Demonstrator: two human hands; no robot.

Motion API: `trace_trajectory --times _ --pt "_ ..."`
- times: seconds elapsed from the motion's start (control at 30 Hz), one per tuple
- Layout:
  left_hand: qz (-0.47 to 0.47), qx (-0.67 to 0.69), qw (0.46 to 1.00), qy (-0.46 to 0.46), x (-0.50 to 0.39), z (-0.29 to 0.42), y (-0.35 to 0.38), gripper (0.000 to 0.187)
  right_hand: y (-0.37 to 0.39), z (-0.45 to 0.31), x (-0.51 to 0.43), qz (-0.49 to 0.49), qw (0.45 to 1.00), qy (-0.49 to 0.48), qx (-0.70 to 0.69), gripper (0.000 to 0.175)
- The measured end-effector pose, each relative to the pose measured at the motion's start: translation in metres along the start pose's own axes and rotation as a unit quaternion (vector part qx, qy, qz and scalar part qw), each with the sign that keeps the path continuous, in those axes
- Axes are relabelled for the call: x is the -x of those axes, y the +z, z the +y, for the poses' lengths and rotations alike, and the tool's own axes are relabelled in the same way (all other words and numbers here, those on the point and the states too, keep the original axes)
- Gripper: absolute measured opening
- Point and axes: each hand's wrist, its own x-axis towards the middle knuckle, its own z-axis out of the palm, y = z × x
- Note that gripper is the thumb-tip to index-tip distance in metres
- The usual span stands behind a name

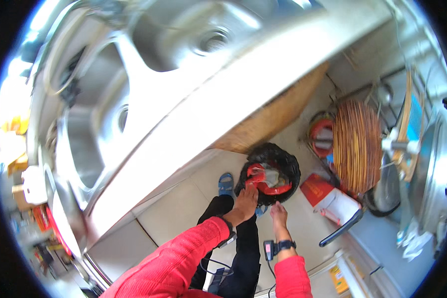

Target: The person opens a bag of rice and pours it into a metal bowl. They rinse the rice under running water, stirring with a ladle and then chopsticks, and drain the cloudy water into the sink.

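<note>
A trash bin lined with a black plastic bag (pixel 291 164) stands on the floor before me, with red and clear plastic waste (pixel 272 178) inside. My left hand (pixel 247 201) reaches over the bin's near left rim, fingers extended at the red plastic; whether it grips any of it I cannot tell. Close to the near rim, my right hand (pixel 279 213) has its fingers bent together, and what may be between them is too small to see. Both wrists carry a strapped device with a cable.
A steel double sink (pixel 171 104) fills the upper left. Under its edge leans a wooden board (pixel 268 123). To the right are a round slatted brown object (pixel 357 145), a red and white box (pixel 331 199), a black handle (pixel 341 229) and a large metal lid (pixel 437 167).
</note>
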Motion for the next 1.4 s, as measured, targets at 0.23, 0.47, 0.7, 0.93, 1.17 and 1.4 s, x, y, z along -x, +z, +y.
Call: trace_trajectory --times 0.23,0.47,0.7,0.93,1.17,1.4 --pt "-0.198 0.29 0.935 -0.046 0.157 -0.025 -0.088 0.04 0.018 -0.143 0.159 -0.096 0.984 -0.104 0.106 0.037" --pt "-0.039 0.471 0.869 -0.143 0.347 -0.123 -0.092 0.047 0.13 -0.267 0.315 -0.275 0.882 -0.33 0.196 0.032" --pt "0.141 0.819 0.432 -0.35 0.548 -0.184 -0.136 0.043 0.297 -0.296 0.439 -0.464 0.785 -0.335 0.237 0.032" --pt "0.581 0.747 0.13 -0.296 0.635 -0.253 -0.18 0.039 0.456 -0.248 0.49 -0.467 0.812 -0.24 0.254 0.045" --pt "0.655 0.71 0.132 -0.223 0.626 -0.317 -0.188 0.034 0.517 -0.225 0.492 -0.399 0.869 -0.192 0.222 0.042" --pt "0.65 0.712 0.144 -0.223 0.631 -0.325 -0.21 0.039 0.52 -0.225 0.479 -0.385 0.897 -0.128 0.172 0.034"
